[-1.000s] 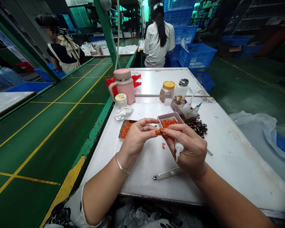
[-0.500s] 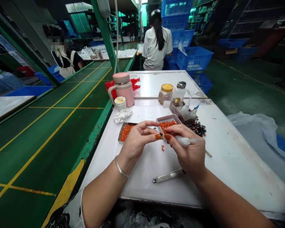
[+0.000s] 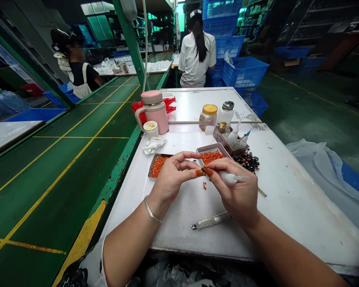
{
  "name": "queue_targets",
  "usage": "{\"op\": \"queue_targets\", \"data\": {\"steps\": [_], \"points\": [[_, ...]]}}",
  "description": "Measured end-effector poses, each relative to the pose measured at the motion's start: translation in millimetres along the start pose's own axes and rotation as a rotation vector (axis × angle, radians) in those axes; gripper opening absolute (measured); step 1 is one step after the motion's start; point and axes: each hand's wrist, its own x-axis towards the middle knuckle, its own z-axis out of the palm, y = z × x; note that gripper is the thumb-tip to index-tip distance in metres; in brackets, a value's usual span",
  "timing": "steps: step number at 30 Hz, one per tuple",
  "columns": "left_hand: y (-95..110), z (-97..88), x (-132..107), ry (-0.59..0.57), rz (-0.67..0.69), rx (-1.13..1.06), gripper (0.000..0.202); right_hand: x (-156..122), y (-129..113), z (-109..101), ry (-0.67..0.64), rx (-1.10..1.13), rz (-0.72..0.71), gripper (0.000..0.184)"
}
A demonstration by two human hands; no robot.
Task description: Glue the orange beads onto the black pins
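My left hand (image 3: 173,179) hovers over a shallow metal tray of orange beads (image 3: 157,167), its thumb and forefinger pinching a tiny dark piece (image 3: 203,170) too small to identify. My right hand (image 3: 236,189) grips a white squeeze bottle (image 3: 229,178) lying almost level, its thin tip at that dark piece. Under the right fingers sits a second tray of orange beads (image 3: 212,156). A few loose orange beads (image 3: 204,185) lie on the white table (image 3: 179,223) below the fingertips. A black pile of beads (image 3: 247,161) lies to the right.
A metal tube (image 3: 210,221) lies near my hands. Behind stand a pink mug (image 3: 155,113), a crumpled tissue (image 3: 153,145), jars and a small box of bottles (image 3: 229,139). A green conveyor belt (image 3: 62,167) runs along the left. Co-workers sit beyond, near blue crates (image 3: 245,71).
The white bottle has swung from pointing down to lying nearly level, its tip now at the left fingertips. My hands have come closer together, and the view has shifted slightly.
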Motion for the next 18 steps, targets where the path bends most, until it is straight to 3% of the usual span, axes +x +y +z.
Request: {"op": "queue_targets", "data": {"steps": [10, 18], "points": [[-0.2, -0.3, 0.6, -0.002, 0.002, 0.0, 0.032, -0.1, -0.4, -0.4, -0.001, 0.007, 0.014, 0.006], [1.7, 1.8, 0.9, -0.007, -0.059, -0.075, 0.032, 2.3, 2.4, -4.0, -0.013, 0.044, 0.11, 0.01]]}}
